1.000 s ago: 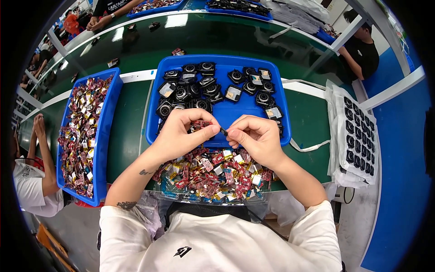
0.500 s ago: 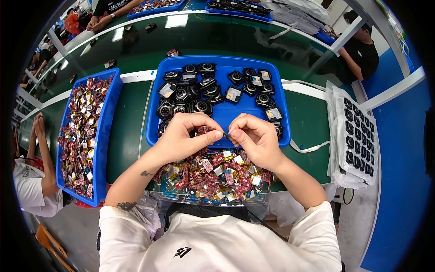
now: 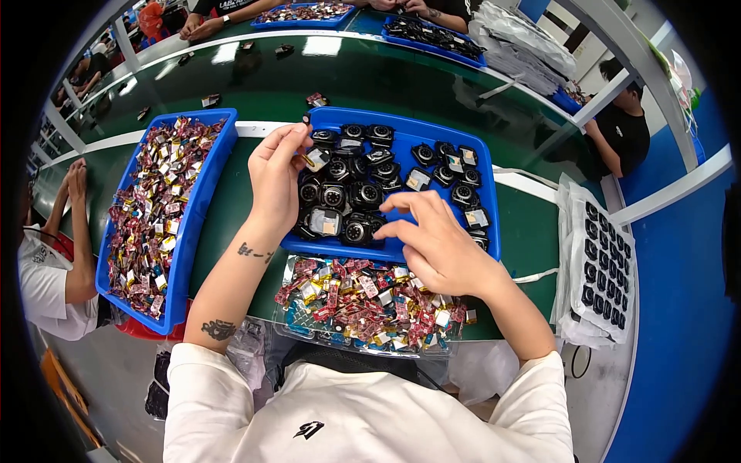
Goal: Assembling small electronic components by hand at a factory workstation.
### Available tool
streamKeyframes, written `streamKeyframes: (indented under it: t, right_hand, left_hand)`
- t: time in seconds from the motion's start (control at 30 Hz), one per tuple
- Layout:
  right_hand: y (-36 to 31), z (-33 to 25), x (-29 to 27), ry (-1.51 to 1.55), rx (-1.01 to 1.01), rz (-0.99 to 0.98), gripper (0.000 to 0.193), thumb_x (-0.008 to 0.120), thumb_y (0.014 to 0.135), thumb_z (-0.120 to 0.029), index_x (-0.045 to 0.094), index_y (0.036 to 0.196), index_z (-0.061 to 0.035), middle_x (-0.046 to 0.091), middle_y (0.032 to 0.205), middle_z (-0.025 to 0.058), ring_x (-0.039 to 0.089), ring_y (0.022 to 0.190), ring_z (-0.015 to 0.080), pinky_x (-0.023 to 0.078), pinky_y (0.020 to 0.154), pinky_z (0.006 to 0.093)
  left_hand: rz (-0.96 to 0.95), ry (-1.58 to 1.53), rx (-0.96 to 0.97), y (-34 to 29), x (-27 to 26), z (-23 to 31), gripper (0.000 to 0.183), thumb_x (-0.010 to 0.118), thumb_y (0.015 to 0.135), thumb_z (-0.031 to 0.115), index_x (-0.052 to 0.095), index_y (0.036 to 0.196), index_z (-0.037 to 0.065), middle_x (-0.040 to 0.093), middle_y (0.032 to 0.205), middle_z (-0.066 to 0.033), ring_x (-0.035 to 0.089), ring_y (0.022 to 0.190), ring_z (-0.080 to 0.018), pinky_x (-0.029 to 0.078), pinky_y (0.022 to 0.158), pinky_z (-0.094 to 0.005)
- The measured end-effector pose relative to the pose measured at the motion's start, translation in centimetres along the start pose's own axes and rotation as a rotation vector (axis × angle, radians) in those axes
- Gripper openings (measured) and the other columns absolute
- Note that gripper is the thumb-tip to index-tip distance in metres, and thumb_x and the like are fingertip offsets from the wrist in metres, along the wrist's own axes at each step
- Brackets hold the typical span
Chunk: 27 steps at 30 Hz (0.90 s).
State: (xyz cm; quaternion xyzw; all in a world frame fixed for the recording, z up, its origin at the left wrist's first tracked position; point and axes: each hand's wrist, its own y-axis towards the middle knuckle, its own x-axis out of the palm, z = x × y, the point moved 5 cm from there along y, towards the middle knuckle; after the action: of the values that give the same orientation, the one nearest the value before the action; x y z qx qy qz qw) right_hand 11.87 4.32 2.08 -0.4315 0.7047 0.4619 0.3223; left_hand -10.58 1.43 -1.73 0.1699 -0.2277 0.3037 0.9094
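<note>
My left hand [image 3: 276,174] is raised at the left edge of a blue tray [image 3: 495,208], its thumb and fingers pinched. They hold a small battery assembly [image 3: 316,159], with a silver and yellow part below the fingers and a small black end above them. My right hand [image 3: 444,243] is open, fingers apart, over the tray's front, its fingertips near a black watch case [image 3: 358,230]. Black watch cases lie in a left and a right group in the tray. In front of it, a clear plastic tray [image 3: 340,339] is heaped with red circuit boards and small batteries [image 3: 386,297].
A long blue bin [image 3: 177,282] of similar boards stands on the left, near a co-worker's clasped hands [image 3: 76,179]. Beyond the tray runs a green belt [image 3: 370,77] with scattered parts. White trays of black parts [image 3: 602,262] are stacked at the right, beside a metal frame [image 3: 679,185].
My hands have parted from their shared pinch above the tray's front. The left has gone up and left with the battery assembly; the right has opened over the watch cases.
</note>
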Motion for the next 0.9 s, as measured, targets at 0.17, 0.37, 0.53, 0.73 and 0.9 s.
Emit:
streamKeyframes:
  t: [0.17,0.37,0.53,0.73,0.9]
  right_hand:
    - [6.3,2.6,0.1,0.020,-0.068,0.042,0.025,0.060,0.087,-0.020,0.058,0.108,-0.0073,0.045,0.133,0.0125,0.039,0.124,0.0367,0.034,0.103,0.0444]
    - [9.7,7.1,4.0,-0.153,0.071,-0.277,0.048,0.057,0.087,-0.044,0.052,0.128,-0.0208,0.046,0.137,0.0115,0.039,0.127,0.0375,0.027,0.107,0.0507]
    - [5.9,4.9,1.7,-0.096,0.082,-0.233,0.034,0.059,0.087,-0.024,0.054,0.119,-0.0123,0.053,0.126,0.0113,0.050,0.111,0.0330,0.039,0.096,0.0420]
    - [1.5,4.1,-0.7,-0.078,0.097,-0.164,0.026,0.063,0.085,-0.018,0.062,0.109,-0.0079,0.061,0.106,0.0102,0.057,0.101,0.0294,0.043,0.090,0.0385]
    - [-1.2,4.0,-1.8,0.069,0.258,-0.032,0.033,0.066,0.084,-0.016,0.063,0.116,-0.0070,0.065,0.098,0.0108,0.062,0.089,0.0208,0.049,0.077,0.0320]
  left_hand:
    - [0.054,0.005,0.001,1.0,-0.6,-0.8,0.011,0.064,0.087,0.015,0.067,0.091,0.005,0.062,0.080,0.0011,0.049,0.070,-0.0043,0.035,0.064,-0.0198]
    - [0.043,0.054,0.017,1.0,-0.8,-1.3,0.012,0.065,0.086,0.013,0.067,0.090,0.002,0.062,0.079,-0.0001,0.048,0.069,-0.0053,0.037,0.065,-0.0205]
    - [0.015,0.134,-0.009,0.8,-0.1,-1.4,0.013,0.065,0.086,0.014,0.068,0.090,0.003,0.063,0.079,0.0001,0.051,0.071,-0.0048,0.038,0.066,-0.0203]
    - [-0.059,0.256,-0.011,0.3,0.5,-1.4,0.015,0.066,0.086,0.016,0.069,0.089,0.002,0.063,0.077,-0.0004,0.053,0.072,-0.0048,0.040,0.067,-0.0205]
    - [-0.132,0.299,0.011,-0.3,1.4,-1.1,0.013,0.066,0.085,0.014,0.068,0.087,0.001,0.063,0.077,-0.0004,0.053,0.072,-0.0040,0.040,0.066,-0.0194]
